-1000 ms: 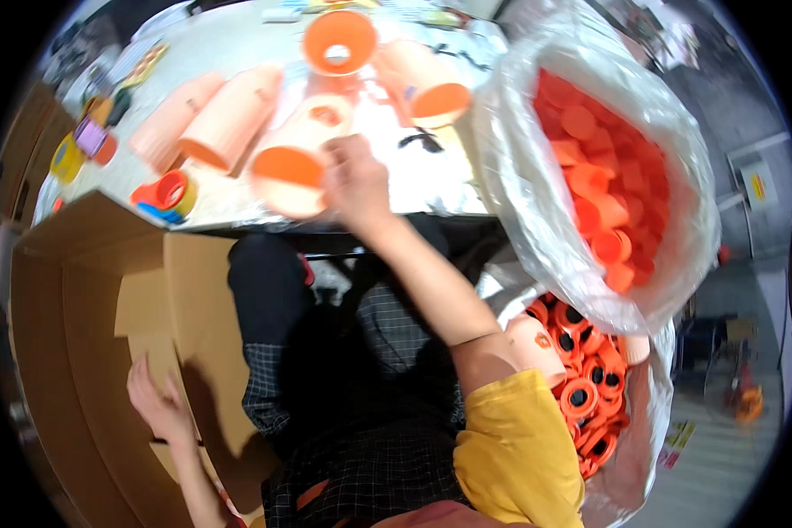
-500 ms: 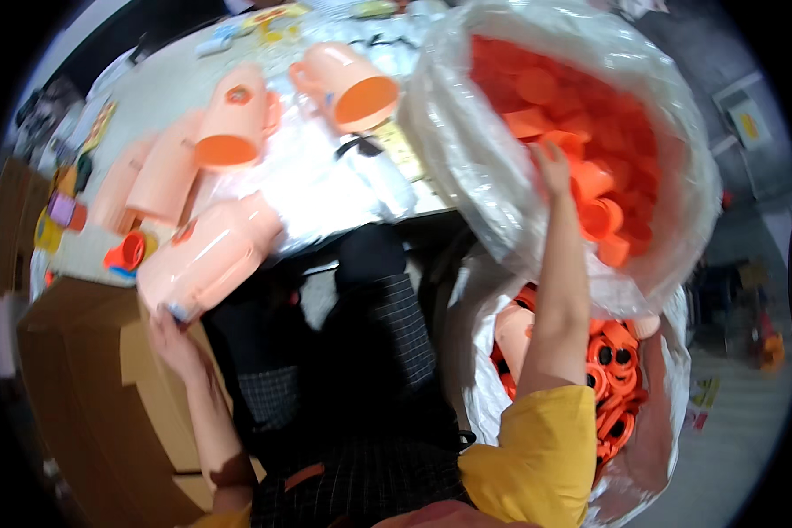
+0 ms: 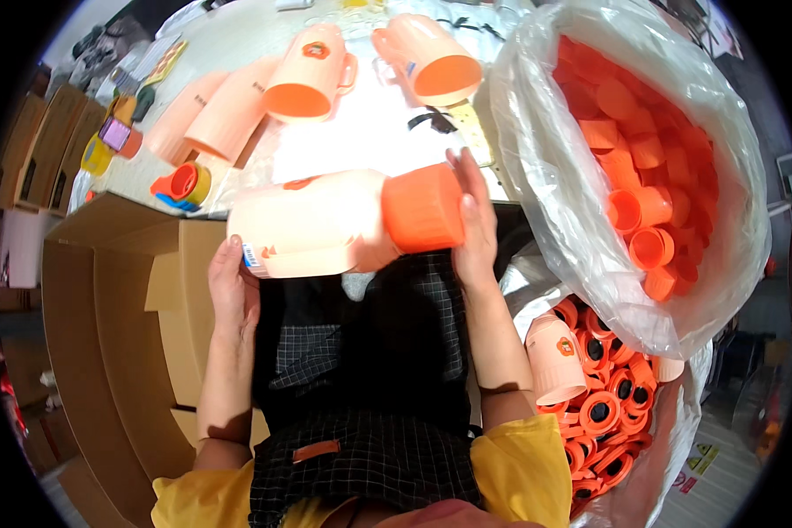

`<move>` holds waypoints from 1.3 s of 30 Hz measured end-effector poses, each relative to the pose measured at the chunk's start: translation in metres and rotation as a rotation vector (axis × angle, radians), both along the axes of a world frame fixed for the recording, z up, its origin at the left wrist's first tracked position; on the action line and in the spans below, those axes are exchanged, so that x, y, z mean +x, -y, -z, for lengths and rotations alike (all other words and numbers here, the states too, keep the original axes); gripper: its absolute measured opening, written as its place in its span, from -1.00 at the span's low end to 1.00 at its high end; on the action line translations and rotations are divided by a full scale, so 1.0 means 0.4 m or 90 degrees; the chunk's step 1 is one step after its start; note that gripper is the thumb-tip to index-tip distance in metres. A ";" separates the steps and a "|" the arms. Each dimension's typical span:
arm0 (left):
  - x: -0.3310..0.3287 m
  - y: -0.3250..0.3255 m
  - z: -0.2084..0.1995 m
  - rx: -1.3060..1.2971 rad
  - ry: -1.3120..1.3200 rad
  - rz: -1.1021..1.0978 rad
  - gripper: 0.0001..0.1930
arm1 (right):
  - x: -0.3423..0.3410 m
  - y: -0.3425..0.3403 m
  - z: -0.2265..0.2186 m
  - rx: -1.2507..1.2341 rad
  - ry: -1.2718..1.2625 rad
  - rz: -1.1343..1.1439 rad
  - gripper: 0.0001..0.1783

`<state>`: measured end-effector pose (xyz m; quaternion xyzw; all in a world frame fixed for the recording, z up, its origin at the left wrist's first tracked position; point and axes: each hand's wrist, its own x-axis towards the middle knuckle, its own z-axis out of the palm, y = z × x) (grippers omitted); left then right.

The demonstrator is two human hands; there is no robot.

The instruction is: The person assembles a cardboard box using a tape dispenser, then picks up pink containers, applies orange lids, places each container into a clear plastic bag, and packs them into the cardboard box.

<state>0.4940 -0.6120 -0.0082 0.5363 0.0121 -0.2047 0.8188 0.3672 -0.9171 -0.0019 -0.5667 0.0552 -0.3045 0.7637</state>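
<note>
A pale peach thermos jug casing lies sideways between my hands, above my lap. A large orange cup-shaped cap sits on its right end. My left hand grips the casing's bottom end, beside a small blue-and-white sticker. At the other end, my right hand holds the cap, its palm against the cap's end and its fingers pointing up. The casing's handle faces my body.
More peach casings lie on the table ahead. At the right, a plastic-lined bag holds orange caps; below it, another bag holds orange rings and a casing. A cardboard box stands open at the left, near tape rolls.
My right hand has come out of the bag of caps with an orange cap, now on the casing's end. My left hand has brought the casing rightward and levelled it.
</note>
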 end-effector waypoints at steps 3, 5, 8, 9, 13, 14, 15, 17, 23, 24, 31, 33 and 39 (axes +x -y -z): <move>-0.020 -0.022 0.032 -0.046 -0.135 0.007 -0.59 | -0.037 -0.025 -0.037 -0.288 0.038 0.042 -0.34; -0.031 -0.031 0.045 -0.070 -0.195 0.029 -0.59 | -0.044 -0.034 -0.058 -0.428 0.069 0.056 -0.28; -0.056 0.003 0.029 -0.070 -0.222 -0.010 -0.60 | -0.069 -0.047 -0.099 -0.489 0.075 0.111 -0.16; -0.058 0.009 0.029 -0.070 -0.190 -0.043 -0.60 | -0.078 -0.059 -0.093 -0.449 0.050 0.129 -0.11; -0.022 -0.020 -0.028 0.074 0.190 -0.121 -0.64 | -0.121 -0.170 0.049 -0.102 -0.115 0.218 -0.24; -0.001 -0.032 -0.021 0.141 0.347 -0.127 -0.64 | -0.132 -0.204 0.152 0.046 -0.111 0.243 -0.34; -0.014 0.010 -0.067 0.133 0.454 -0.104 -0.68 | -0.154 -0.253 0.212 0.163 -0.130 0.162 -0.35; 0.004 0.067 -0.160 0.113 0.635 0.030 -0.70 | -0.236 -0.311 0.236 0.215 -0.236 -0.011 -0.34; -0.058 0.235 -0.160 0.188 0.750 0.738 -0.53 | -0.495 -0.061 0.071 -0.308 -0.424 0.361 -0.62; -0.126 0.258 -0.160 0.247 0.724 0.683 -0.18 | -0.536 0.032 0.065 -0.385 -0.480 0.446 -0.77; -0.196 0.131 -0.099 0.501 0.557 0.506 -0.22 | -0.806 0.511 0.514 -0.728 -0.923 0.244 -0.18; -0.192 0.101 -0.067 0.433 0.514 0.504 -0.33 | -0.862 0.531 0.545 -0.784 -0.996 0.222 -0.20; -0.187 0.012 -0.019 0.380 0.428 0.398 -0.51 | -0.697 0.291 0.184 -0.854 -0.903 0.155 -0.50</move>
